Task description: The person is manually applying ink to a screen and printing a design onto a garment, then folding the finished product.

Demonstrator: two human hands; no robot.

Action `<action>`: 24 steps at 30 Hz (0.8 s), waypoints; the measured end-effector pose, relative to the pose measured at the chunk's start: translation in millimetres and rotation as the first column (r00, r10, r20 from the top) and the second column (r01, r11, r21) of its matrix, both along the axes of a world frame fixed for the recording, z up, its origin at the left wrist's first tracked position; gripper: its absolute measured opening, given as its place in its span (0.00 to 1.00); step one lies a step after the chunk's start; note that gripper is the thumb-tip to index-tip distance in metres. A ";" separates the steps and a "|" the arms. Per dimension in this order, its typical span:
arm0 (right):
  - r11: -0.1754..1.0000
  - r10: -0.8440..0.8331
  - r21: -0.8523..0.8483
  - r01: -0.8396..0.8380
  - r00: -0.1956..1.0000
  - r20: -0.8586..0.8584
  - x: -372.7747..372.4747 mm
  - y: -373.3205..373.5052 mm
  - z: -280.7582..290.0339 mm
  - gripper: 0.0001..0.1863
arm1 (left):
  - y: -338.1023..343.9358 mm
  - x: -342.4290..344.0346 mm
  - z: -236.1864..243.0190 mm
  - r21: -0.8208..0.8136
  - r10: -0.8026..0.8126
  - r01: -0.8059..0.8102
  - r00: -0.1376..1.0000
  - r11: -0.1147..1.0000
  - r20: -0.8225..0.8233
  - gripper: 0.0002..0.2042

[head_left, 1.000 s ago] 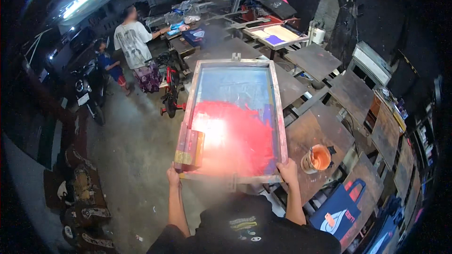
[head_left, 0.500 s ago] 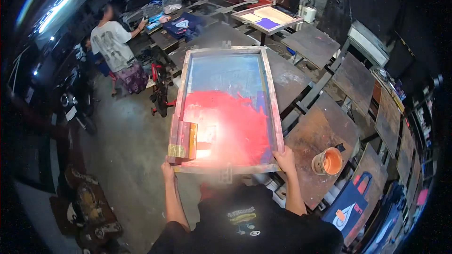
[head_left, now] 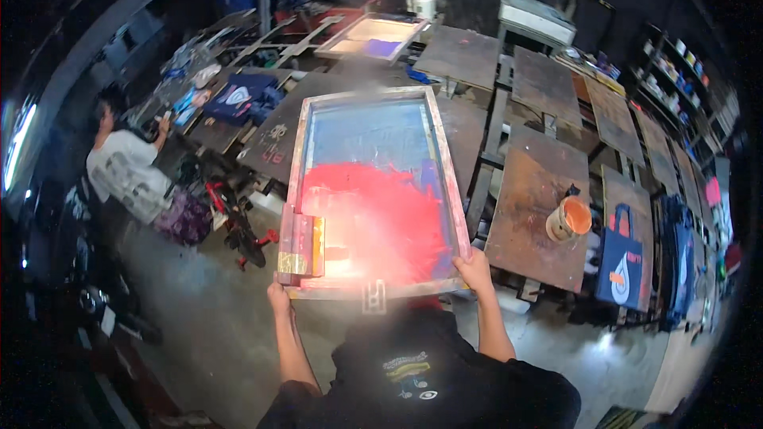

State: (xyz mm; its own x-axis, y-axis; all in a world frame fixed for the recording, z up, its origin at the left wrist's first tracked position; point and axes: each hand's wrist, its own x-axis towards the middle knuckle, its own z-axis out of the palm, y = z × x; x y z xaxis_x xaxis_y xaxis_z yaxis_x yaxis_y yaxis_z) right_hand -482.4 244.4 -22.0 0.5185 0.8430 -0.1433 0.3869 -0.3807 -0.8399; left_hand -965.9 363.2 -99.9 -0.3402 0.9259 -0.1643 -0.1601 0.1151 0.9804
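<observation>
Turning rightward with framed screen (head_left: 373, 199)

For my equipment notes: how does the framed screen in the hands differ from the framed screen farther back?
The held screen shows red and blue-grey; the far screen is mostly pale and partly purple. The left hand and right hand grip the held screen; no hand touches the far screen. Both are rectangular and framed.

Screen frame (head_left: 447, 168): pale pinkish. Mesh (head_left: 369, 131): blue-grey top, red ink (head_left: 397, 214) below, purple patch right. Squeegee (head_left: 300, 245): dull red, yellow end. Tub (head_left: 574, 216): orange inside. Tote bag (head_left: 622, 266): navy, white drop motif.
</observation>
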 end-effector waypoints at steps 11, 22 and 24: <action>0.966 -0.259 -0.005 0.260 0.964 0.062 -33.9 42.4 -26.4 0.18 | 147.0 5.5 2.6 -0.050 -0.279 0.278 0.960 0.959 -0.031 0.20; 0.918 -0.390 -0.075 0.390 0.921 0.017 -74.9 101.9 -13.0 0.19 | 272.3 -22.8 -30.5 -0.155 -0.426 0.417 0.904 0.896 -0.035 0.15; 0.896 -0.432 -0.085 0.435 0.900 0.054 -91.7 112.6 -17.8 0.18 | 302.9 -32.4 -42.6 -0.209 -0.486 0.442 0.833 0.872 -0.265 0.16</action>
State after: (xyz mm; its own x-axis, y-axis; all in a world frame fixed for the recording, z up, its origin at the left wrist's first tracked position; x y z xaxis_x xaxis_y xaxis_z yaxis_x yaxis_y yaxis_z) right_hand -574.1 357.1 -39.8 0.8354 0.5172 -0.1862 0.1921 -0.5922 -0.7826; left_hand -998.3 666.0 -142.5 0.0712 0.9634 -0.2585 0.2434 0.2346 0.9411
